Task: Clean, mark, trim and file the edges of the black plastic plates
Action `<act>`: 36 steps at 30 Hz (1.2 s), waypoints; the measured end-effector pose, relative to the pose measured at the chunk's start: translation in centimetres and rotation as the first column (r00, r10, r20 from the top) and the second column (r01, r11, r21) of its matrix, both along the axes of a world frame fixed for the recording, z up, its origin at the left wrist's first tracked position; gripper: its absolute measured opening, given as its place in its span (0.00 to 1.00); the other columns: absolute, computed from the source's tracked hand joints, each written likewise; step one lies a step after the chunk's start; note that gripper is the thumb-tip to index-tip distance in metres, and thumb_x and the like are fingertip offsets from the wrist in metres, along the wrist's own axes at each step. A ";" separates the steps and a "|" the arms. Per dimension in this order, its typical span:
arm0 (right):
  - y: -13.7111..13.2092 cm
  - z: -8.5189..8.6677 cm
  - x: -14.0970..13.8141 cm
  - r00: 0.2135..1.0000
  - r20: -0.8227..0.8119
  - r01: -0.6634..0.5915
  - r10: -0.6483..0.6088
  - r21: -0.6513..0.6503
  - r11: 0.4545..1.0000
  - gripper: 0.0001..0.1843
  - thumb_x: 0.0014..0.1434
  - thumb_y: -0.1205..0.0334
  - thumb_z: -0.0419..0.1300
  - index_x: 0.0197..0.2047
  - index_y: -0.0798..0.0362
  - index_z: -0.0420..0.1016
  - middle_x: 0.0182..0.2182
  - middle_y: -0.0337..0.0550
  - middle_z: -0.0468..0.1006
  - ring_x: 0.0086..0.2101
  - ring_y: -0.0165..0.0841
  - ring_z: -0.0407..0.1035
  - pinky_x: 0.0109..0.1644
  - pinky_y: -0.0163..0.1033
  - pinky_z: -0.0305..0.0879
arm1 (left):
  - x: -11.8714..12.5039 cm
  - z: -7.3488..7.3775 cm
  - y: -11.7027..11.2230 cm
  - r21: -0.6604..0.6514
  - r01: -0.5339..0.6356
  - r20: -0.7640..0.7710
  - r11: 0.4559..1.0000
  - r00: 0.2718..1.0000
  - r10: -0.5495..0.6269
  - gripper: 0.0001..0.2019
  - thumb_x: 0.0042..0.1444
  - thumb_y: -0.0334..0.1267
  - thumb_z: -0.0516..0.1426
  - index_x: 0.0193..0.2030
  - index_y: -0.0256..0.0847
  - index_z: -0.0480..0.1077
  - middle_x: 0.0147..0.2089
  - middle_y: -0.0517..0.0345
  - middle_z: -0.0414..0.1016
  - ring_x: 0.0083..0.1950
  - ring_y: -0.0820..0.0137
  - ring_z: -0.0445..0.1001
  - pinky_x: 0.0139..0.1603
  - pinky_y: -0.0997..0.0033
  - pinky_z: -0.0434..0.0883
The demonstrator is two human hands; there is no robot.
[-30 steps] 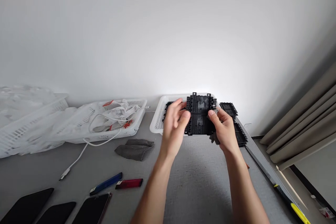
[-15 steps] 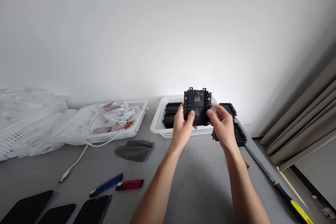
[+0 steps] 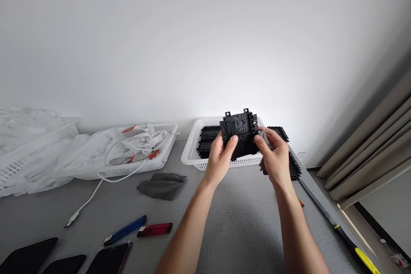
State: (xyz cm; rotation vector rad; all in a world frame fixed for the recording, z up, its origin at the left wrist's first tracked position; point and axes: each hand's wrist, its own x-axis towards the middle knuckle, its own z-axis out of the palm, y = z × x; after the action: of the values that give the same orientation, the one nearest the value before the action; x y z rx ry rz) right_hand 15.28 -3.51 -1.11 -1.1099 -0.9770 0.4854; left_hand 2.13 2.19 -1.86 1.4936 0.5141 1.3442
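Note:
Between my hands, above the front of a white basket (image 3: 192, 160), I hold a black plastic tray-like part (image 3: 240, 130) with toothed sides and two small tabs on top. My left hand (image 3: 220, 156) grips its left edge, thumb on the face. My right hand (image 3: 272, 150) pinches its right edge and also has a crumpled grey cloth (image 3: 263, 136) bunched in the fingers. Similar black parts (image 3: 207, 139) lie inside the basket. More black parts (image 3: 294, 167) lie to the right, partly hidden behind my right hand.
To the left stands a white basket (image 3: 163, 158) with cables and plastic bags. On the grey table lie a dark cloth (image 3: 162, 186), a blue cutter (image 3: 125, 230), a red cutter (image 3: 154, 229) and several phones (image 3: 109, 259). A yellow-black tool (image 3: 356, 250) lies along the right edge.
The black part has tilted, its top leaning left and away, and sits slightly lower. Both hands keep their hold. The view has shifted slightly.

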 end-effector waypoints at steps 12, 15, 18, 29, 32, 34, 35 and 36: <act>-0.5 0.8 -0.5 0.973 -0.183 -0.157 0.140 -0.079 0.984 0.23 0.58 0.43 0.61 0.51 0.49 0.77 0.34 0.39 0.77 0.24 0.25 0.63 0.24 0.31 0.61 | -0.4 0.0 0.5 0.660 -0.374 0.091 0.652 0.901 0.424 0.10 0.61 0.27 0.53 0.33 0.44 0.71 0.46 0.58 0.79 0.60 0.64 0.72 0.69 0.44 0.59; -0.5 0.6 -0.4 0.960 -0.194 -0.227 0.202 -0.118 0.967 0.27 0.56 0.45 0.64 0.55 0.48 0.74 0.34 0.40 0.77 0.25 0.26 0.65 0.25 0.31 0.63 | -0.4 0.0 0.6 0.665 -0.397 0.117 0.632 0.892 0.437 0.08 0.61 0.28 0.54 0.33 0.43 0.71 0.50 0.57 0.78 0.63 0.63 0.71 0.68 0.45 0.61; -0.5 0.5 -0.2 0.956 -0.192 -0.244 0.223 -0.096 0.965 0.27 0.54 0.48 0.67 0.56 0.48 0.74 0.33 0.40 0.77 0.27 0.29 0.68 0.27 0.33 0.66 | -0.5 0.1 0.4 0.633 -0.366 0.066 0.683 0.904 0.423 0.07 0.62 0.30 0.55 0.33 0.42 0.71 0.58 0.55 0.74 0.68 0.60 0.65 0.68 0.48 0.62; -0.1 -0.1 -0.4 0.982 -0.179 -0.044 0.056 0.069 0.997 0.24 0.54 0.57 0.67 0.54 0.48 0.70 0.35 0.40 0.79 0.30 0.30 0.73 0.32 0.35 0.71 | -1.5 0.4 1.6 -0.194 0.133 0.209 0.972 0.974 -0.091 0.22 0.58 0.48 0.60 0.57 0.41 0.69 0.47 0.49 0.79 0.43 0.67 0.78 0.38 0.71 0.75; -0.1 -0.2 -0.5 0.993 -0.110 -0.027 0.033 0.057 0.998 0.22 0.56 0.56 0.65 0.54 0.49 0.71 0.38 0.43 0.80 0.34 0.33 0.75 0.35 0.38 0.73 | -1.7 0.9 0.9 -0.163 0.151 0.160 0.975 0.979 -0.125 0.25 0.62 0.55 0.53 0.58 0.41 0.68 0.46 0.48 0.79 0.42 0.65 0.78 0.39 0.68 0.75; 0.0 -0.2 -0.7 1.000 -0.025 -0.013 0.014 0.043 0.999 0.22 0.56 0.55 0.65 0.53 0.50 0.73 0.40 0.45 0.81 0.38 0.36 0.76 0.40 0.41 0.74 | -1.3 1.1 0.2 -0.043 0.057 0.034 0.997 0.998 -0.055 0.23 0.61 0.52 0.56 0.59 0.41 0.67 0.52 0.48 0.77 0.50 0.63 0.76 0.49 0.65 0.74; 0.0 -0.2 -0.9 1.000 0.019 0.012 -0.013 0.038 0.999 0.22 0.56 0.54 0.66 0.53 0.50 0.74 0.42 0.46 0.81 0.41 0.38 0.76 0.43 0.44 0.74 | -1.1 1.1 -0.1 0.025 -0.001 -0.025 1.000 1.000 0.001 0.22 0.61 0.49 0.58 0.58 0.41 0.67 0.54 0.49 0.76 0.54 0.62 0.75 0.54 0.64 0.72; 0.0 -0.2 -1.0 0.997 0.058 0.044 -0.046 0.034 0.998 0.23 0.55 0.53 0.67 0.52 0.50 0.75 0.44 0.48 0.81 0.44 0.40 0.75 0.47 0.46 0.74 | -0.8 1.1 -0.4 0.083 -0.049 -0.068 0.995 0.996 0.055 0.21 0.61 0.47 0.59 0.58 0.41 0.67 0.56 0.49 0.74 0.56 0.62 0.73 0.57 0.64 0.70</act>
State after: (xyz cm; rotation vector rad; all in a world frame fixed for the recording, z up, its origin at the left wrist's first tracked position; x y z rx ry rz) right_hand 14.24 -3.51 -1.29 -1.1195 -1.0060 0.4012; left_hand 1.35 1.80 -0.79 1.6081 0.5518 1.3711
